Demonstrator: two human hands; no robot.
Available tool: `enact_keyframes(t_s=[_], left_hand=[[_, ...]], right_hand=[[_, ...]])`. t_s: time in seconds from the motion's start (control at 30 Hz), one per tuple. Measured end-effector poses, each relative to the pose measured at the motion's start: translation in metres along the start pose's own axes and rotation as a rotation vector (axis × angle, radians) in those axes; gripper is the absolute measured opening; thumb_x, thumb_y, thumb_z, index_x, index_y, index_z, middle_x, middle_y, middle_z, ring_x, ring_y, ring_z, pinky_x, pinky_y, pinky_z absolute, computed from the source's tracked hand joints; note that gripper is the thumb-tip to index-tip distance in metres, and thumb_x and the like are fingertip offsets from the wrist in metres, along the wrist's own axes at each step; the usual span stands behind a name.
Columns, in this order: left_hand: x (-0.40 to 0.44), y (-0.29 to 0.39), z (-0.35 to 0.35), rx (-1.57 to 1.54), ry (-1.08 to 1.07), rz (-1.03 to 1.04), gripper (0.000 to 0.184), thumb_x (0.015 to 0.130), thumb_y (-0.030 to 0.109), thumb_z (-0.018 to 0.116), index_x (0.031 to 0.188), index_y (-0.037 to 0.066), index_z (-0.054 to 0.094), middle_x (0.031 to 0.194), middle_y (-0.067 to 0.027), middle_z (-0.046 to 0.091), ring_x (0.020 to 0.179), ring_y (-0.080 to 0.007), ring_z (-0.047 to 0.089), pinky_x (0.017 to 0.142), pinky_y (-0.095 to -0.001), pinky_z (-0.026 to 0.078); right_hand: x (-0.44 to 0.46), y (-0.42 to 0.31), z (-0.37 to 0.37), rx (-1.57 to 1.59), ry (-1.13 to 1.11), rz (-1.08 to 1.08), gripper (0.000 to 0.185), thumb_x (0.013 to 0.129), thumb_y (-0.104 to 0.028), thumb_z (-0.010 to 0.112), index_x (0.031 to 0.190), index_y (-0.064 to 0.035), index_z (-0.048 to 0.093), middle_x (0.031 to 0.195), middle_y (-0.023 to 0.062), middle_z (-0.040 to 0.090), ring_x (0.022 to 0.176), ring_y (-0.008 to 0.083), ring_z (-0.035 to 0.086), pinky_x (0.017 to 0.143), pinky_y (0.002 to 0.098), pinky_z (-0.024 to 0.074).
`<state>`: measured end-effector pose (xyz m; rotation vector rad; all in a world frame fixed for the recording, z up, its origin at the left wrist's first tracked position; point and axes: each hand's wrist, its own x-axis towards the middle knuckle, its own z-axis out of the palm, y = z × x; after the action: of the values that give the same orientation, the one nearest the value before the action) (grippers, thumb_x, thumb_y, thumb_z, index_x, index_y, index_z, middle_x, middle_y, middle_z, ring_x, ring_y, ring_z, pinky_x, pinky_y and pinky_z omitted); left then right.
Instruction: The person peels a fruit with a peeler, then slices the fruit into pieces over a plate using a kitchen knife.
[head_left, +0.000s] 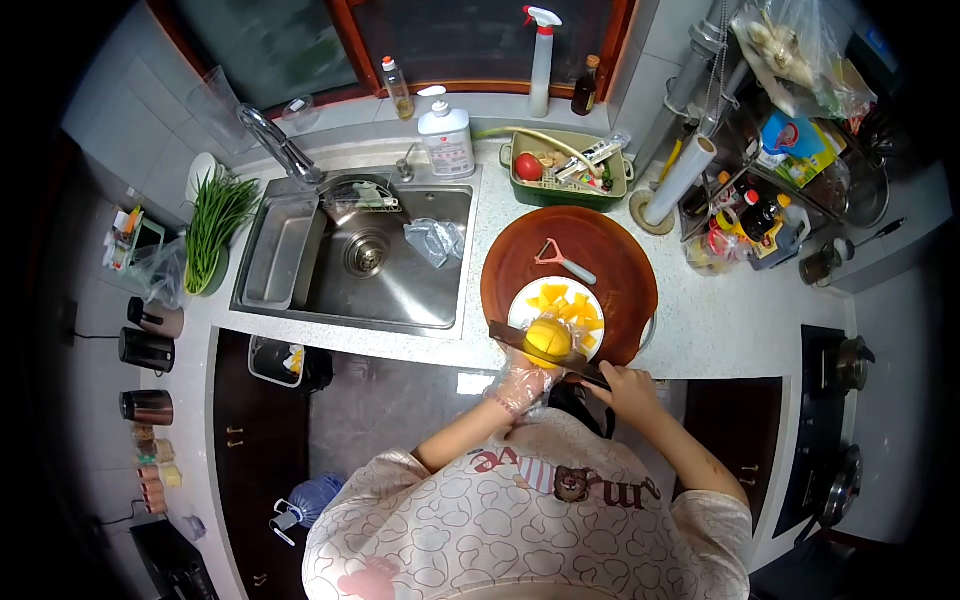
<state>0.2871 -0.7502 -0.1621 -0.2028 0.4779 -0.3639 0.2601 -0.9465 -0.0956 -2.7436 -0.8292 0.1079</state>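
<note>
My left hand (522, 384), in a clear plastic glove, is closed around a peeled yellow fruit, probably a mango (548, 336), over the near edge of a white plate (517, 308). Yellow fruit chunks (556, 298) lie on that plate. My right hand (628, 392) grips the handle of a kitchen knife (592, 374). Its dark blade crosses the mango from right to left; how deep it sits in the flesh, I cannot tell. Under the plate is a round brown cutting board (625, 255), where a peeler (574, 268) with a red head rests beyond the plate.
To the left is a steel sink (400, 300) holding a crumpled plastic bag (434, 242). A green basket (570, 196) with a tomato (528, 167) stands behind the board. Bottles (765, 220) crowd the right corner. Green stalks (215, 220) stand left of the sink.
</note>
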Motion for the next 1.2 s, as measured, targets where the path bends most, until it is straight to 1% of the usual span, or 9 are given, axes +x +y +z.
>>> enact_keyframes(t_s=[0.13, 0.33, 0.43, 0.53, 0.63, 0.83, 1.0, 1.1, 1.2], left_hand=[[-0.006, 0.004, 0.002, 0.008, -0.027, 0.019, 0.048, 0.096, 0.034, 0.05, 0.132, 0.003, 0.046, 0.13, -0.0213, 0.051, 0.115, -0.0359, 0.054, 0.09, -0.0497, 0.053], [0.002, 0.01, -0.029, 0.081, 0.059, -0.041, 0.049, 0.093, 0.039, 0.052, 0.13, 0.006, 0.05, 0.124, -0.0194, 0.056, 0.11, -0.0361, 0.057, 0.095, -0.0571, 0.048], [0.0, 0.015, -0.046, 0.141, 0.006, -0.026, 0.048, 0.094, 0.043, 0.047, 0.129, 0.01, 0.052, 0.129, -0.016, 0.055, 0.115, -0.0338, 0.056, 0.097, -0.0543, 0.047], [0.0, 0.018, -0.048, 0.088, 0.116, 0.025, 0.038, 0.09, 0.039, 0.054, 0.112, 0.008, 0.058, 0.109, -0.0162, 0.062, 0.099, -0.0353, 0.059, 0.093, -0.0539, 0.048], [-0.002, 0.021, -0.05, 0.088, 0.192, 0.104, 0.037, 0.09, 0.041, 0.052, 0.108, 0.009, 0.059, 0.104, -0.0141, 0.062, 0.095, -0.0339, 0.059, 0.088, -0.0524, 0.05], [0.004, 0.015, -0.045, 0.097, 0.412, 0.216, 0.038, 0.091, 0.044, 0.046, 0.106, 0.012, 0.059, 0.101, -0.0122, 0.062, 0.091, -0.032, 0.059, 0.086, -0.0509, 0.05], [0.01, 0.01, -0.044, 0.158, 0.38, 0.182, 0.038, 0.09, 0.045, 0.044, 0.105, 0.014, 0.059, 0.102, -0.0106, 0.062, 0.092, -0.0306, 0.058, 0.082, -0.0508, 0.049], [0.011, 0.004, -0.035, 0.145, 0.429, 0.212, 0.037, 0.09, 0.045, 0.047, 0.104, 0.014, 0.059, 0.103, -0.0097, 0.062, 0.093, -0.0305, 0.059, 0.083, -0.0515, 0.048], [0.012, 0.007, -0.044, 0.215, 0.377, 0.219, 0.035, 0.089, 0.044, 0.051, 0.106, 0.015, 0.06, 0.105, -0.0092, 0.063, 0.097, -0.0304, 0.059, 0.086, -0.0528, 0.047]], right_hand=[[-0.002, 0.005, 0.006, 0.027, -0.011, 0.024, 0.041, 0.085, -0.047, 0.066, 0.087, -0.006, 0.058, 0.063, 0.0142, 0.063, 0.055, 0.0349, 0.063, 0.052, 0.044, 0.0509], [-0.004, 0.004, 0.015, 0.052, -0.017, 0.018, 0.041, 0.085, -0.047, 0.065, 0.088, -0.0069, 0.058, 0.062, 0.014, 0.063, 0.056, 0.0351, 0.063, 0.052, 0.0448, 0.051], [-0.013, 0.007, 0.018, 0.071, -0.056, 0.03, 0.04, 0.085, -0.046, 0.065, 0.087, -0.007, 0.059, 0.063, 0.0141, 0.063, 0.057, 0.0347, 0.064, 0.052, 0.0451, 0.0511], [-0.013, 0.007, 0.022, 0.113, -0.068, 0.061, 0.039, 0.086, -0.045, 0.065, 0.087, -0.0067, 0.059, 0.064, 0.0153, 0.064, 0.058, 0.0351, 0.064, 0.054, 0.0452, 0.0512], [-0.01, 0.005, 0.024, 0.205, -0.051, 0.06, 0.038, 0.087, -0.042, 0.065, 0.088, -0.0048, 0.059, 0.068, 0.0176, 0.064, 0.062, 0.0367, 0.064, 0.056, 0.0454, 0.0506], [-0.007, 0.01, 0.023, 0.498, -0.136, 0.138, 0.034, 0.088, -0.031, 0.067, 0.091, 0.0013, 0.059, 0.075, 0.0233, 0.063, 0.072, 0.0419, 0.062, 0.061, 0.0461, 0.0482], [-0.001, 0.017, 0.006, 0.645, -0.287, 0.268, 0.031, 0.09, -0.027, 0.065, 0.095, 0.0029, 0.06, 0.081, 0.0254, 0.063, 0.074, 0.0422, 0.062, 0.063, 0.0442, 0.0471], [-0.003, 0.029, 0.022, 0.71, -0.229, 0.213, 0.028, 0.091, -0.025, 0.063, 0.094, 0.0028, 0.06, 0.079, 0.0241, 0.062, 0.068, 0.0352, 0.061, 0.064, 0.0399, 0.0466], [-0.001, 0.04, 0.028, 0.81, -0.309, 0.246, 0.027, 0.093, -0.024, 0.061, 0.094, 0.0031, 0.059, 0.075, 0.0187, 0.06, 0.065, 0.023, 0.056, 0.064, 0.0356, 0.0459]])
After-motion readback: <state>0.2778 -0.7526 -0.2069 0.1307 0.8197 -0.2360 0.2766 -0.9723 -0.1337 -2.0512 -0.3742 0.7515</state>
